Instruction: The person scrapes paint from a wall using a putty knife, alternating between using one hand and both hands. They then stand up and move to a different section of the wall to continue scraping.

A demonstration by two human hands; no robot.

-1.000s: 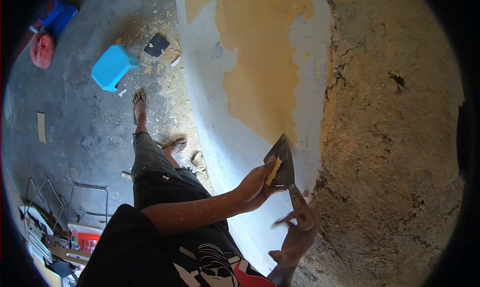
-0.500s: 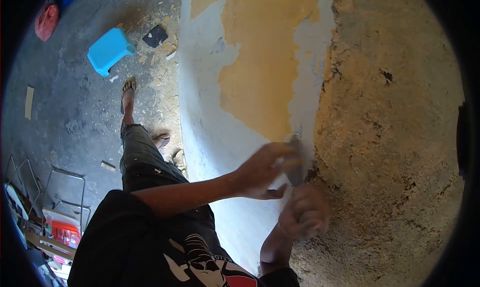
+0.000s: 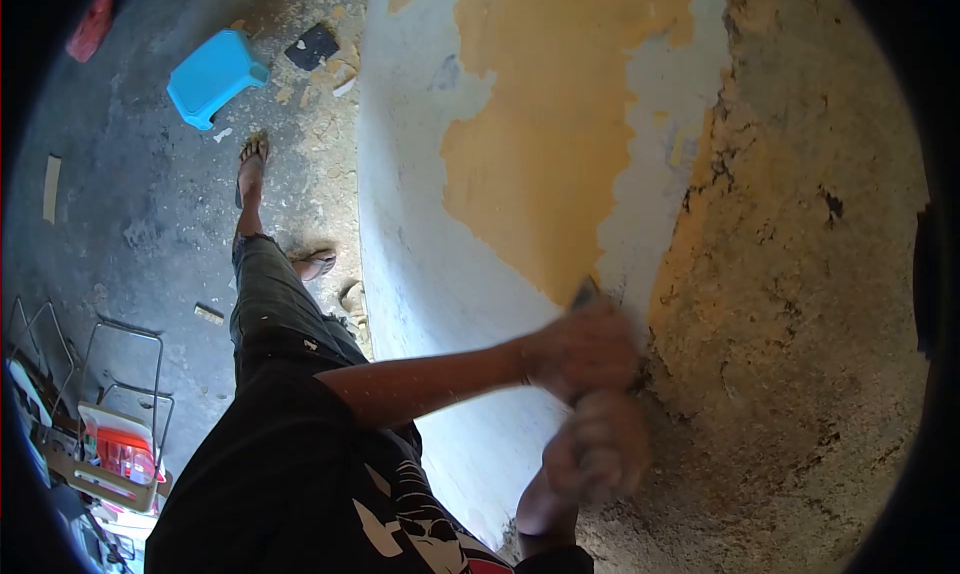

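My left hand (image 3: 585, 352) has closed over the dark metal scraper (image 3: 585, 294) at four o'clock, joining my clenched right hand (image 3: 602, 449).

Room under renovation: wall (image 3: 540, 144) with patchy peeling paint, rough bare plaster (image 3: 800, 304), concrete floor (image 3: 130, 174) strewn with flakes (image 3: 318, 139), plastic stool (image 3: 212, 74) nearby.

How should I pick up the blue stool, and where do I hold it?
Hold the blue stool by two opposite edges of its flat seat, coming from above. It seems to stand on its legs with the seat facing up, so those edges should be easiest.
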